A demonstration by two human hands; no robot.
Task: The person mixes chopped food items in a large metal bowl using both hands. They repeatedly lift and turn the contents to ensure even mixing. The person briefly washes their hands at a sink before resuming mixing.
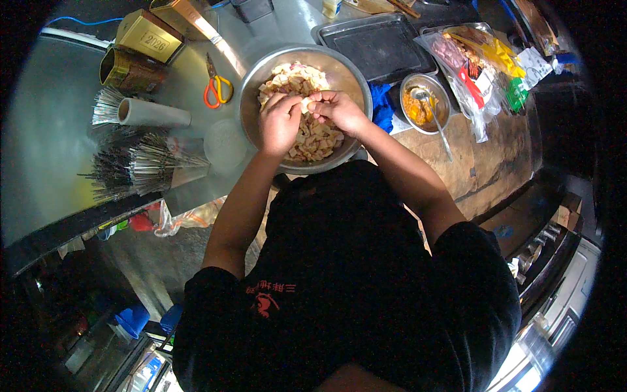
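Both hands are over a wide stainless steel basin [361, 83], pinching one small pale piece of food [305, 105] between their fingertips. My left hand [280, 120] grips its left side, and my right hand [339, 111] holds it from the right with thumb and forefinger. Beneath them, the basin holds a heap of diced pale food with pinkish edges [313, 139], probably raw meat. The hands hide the middle of the heap.
Orange-and-yellow-handled scissors [218, 91] lie left of the basin. Further left are bundled metal skewers [152, 164], a pale roll [154, 112] and gold tins [149, 36]. To the right are a black tray [377, 46], a blue cloth [381, 105], a sauce bowl with a spoon [425, 103] and plastic bags [470, 68].
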